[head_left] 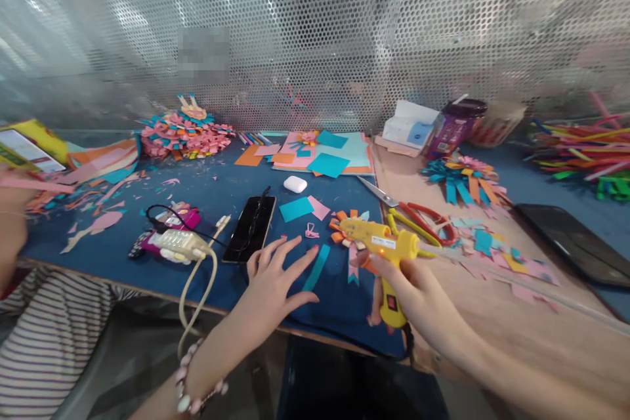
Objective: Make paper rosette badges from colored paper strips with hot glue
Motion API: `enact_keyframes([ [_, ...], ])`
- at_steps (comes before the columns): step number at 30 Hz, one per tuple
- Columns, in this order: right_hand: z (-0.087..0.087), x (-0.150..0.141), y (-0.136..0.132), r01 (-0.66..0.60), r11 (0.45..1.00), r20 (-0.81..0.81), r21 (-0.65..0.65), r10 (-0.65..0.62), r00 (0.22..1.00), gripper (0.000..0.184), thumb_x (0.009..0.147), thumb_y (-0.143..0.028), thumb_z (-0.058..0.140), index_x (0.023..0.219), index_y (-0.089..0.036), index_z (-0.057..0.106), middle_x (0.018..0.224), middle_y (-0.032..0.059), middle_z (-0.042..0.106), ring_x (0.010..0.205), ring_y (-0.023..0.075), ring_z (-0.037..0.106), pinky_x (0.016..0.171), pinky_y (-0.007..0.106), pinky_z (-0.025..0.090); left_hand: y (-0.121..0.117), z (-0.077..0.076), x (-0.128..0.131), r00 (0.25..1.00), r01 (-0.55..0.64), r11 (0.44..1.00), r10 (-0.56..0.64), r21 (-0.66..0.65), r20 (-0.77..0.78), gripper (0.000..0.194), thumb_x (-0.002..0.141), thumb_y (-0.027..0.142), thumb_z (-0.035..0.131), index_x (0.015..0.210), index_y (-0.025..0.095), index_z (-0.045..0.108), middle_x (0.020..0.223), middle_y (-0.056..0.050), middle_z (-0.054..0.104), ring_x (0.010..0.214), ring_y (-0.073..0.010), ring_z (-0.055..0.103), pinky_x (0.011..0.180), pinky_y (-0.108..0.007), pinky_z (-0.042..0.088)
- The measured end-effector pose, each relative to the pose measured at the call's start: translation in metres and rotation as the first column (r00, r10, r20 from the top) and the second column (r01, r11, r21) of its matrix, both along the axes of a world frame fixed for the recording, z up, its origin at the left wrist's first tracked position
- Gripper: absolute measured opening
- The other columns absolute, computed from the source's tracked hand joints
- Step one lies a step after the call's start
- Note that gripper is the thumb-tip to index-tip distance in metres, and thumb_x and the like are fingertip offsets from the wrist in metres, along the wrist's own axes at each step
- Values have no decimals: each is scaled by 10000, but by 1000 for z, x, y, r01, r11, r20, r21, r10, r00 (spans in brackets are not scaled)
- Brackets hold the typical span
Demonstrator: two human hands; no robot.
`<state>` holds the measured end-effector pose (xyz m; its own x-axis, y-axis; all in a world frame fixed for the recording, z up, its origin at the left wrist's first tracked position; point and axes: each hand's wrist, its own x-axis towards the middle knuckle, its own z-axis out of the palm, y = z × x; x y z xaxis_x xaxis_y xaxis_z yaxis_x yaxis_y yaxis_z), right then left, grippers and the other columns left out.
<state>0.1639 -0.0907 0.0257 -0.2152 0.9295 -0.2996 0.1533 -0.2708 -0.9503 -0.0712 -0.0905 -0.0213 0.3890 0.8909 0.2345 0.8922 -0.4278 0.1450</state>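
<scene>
My right hand (418, 289) grips a yellow glue gun (381, 243) with a long clear glue stick (492, 264) out of its back. The nozzle lies over an orange paper flower (339, 228), and whether it touches cannot be told. Below the flower hangs a pink paper ribbon (353, 264). With fingers spread, my left hand (275, 275) rests low over the table, holding nothing, beside a teal paper strip (315, 269). Just beyond its fingertips sit a small pink clip (311, 231) and a blue paper piece (296, 209). To its left lies a black phone (250, 230).
Red-handled scissors (423, 213) lie behind the glue gun. A cream power strip (182, 244) with a looping cord stands left. Farther back are stacked colored papers (325, 154), a pile of paper flowers (184, 134) and a purple jar (455, 125). Another person's arm (10, 230) is at left.
</scene>
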Motion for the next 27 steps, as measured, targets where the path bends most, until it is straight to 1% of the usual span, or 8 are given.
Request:
enact_keyframes([
  [3,0,-3,-5,-32,996,50,-83,36,998,498,840,-643,447,943,-171,569,400,-30,558,379,158,544,379,224,391,-6,1,1,998,50,999,-51,-14,-25,435,853,431,601,1277,453,506,1468,-3,364,1310,-335,286,971,-522,272],
  [5,-4,-3,-8,-28,994,83,-109,37,996,503,828,-654,455,891,-172,582,456,-26,572,401,156,564,389,229,404,-11,1,1,997,77,996,-78,-32,-26,400,863,430,587,1259,428,533,1463,12,386,1306,-338,287,968,-519,270],
  [9,-14,-1,-8,-23,1000,132,18,20,991,463,810,-616,516,756,-164,601,757,38,681,615,172,649,541,248,489,-16,1,2,993,116,990,-116,-76,-2,403,894,399,556,1292,347,524,1369,16,519,1259,-319,357,951,-482,291],
  [10,-15,-1,-7,-26,999,136,23,23,990,460,813,-612,513,739,-165,593,730,35,675,612,174,647,533,246,484,-16,0,2,993,121,989,-121,-84,4,394,902,382,548,1293,340,522,1355,23,534,1248,-312,374,949,-479,293],
  [13,-13,-3,-5,-40,997,101,-62,46,994,467,824,-632,470,726,-179,531,486,-29,557,392,140,554,392,226,385,-16,1,2,990,143,983,-142,-112,23,397,913,355,538,1308,342,503,1361,38,528,1241,-295,400,953,-474,298],
  [15,-11,-5,-4,-41,995,64,-90,46,997,464,824,-638,465,705,-189,488,421,-60,490,321,120,503,360,212,342,-15,3,1,986,166,978,-163,-130,38,413,919,346,527,1329,344,481,1374,36,515,1253,-291,396,960,-468,305],
  [23,-18,-5,-5,47,998,162,-44,-40,986,453,804,-620,490,679,-184,497,569,-30,541,370,119,530,392,245,397,-11,3,3,980,198,972,-194,-129,40,424,941,169,435,1334,318,493,1351,17,539,1239,-260,421,929,-415,360],
  [27,-17,-6,-3,29,998,199,-56,-18,980,469,802,-637,478,661,-190,484,574,-31,526,367,114,529,379,237,376,-11,3,2,978,207,971,-207,-119,21,426,931,167,444,1331,307,494,1376,48,511,1248,-262,409,925,-424,354],
])
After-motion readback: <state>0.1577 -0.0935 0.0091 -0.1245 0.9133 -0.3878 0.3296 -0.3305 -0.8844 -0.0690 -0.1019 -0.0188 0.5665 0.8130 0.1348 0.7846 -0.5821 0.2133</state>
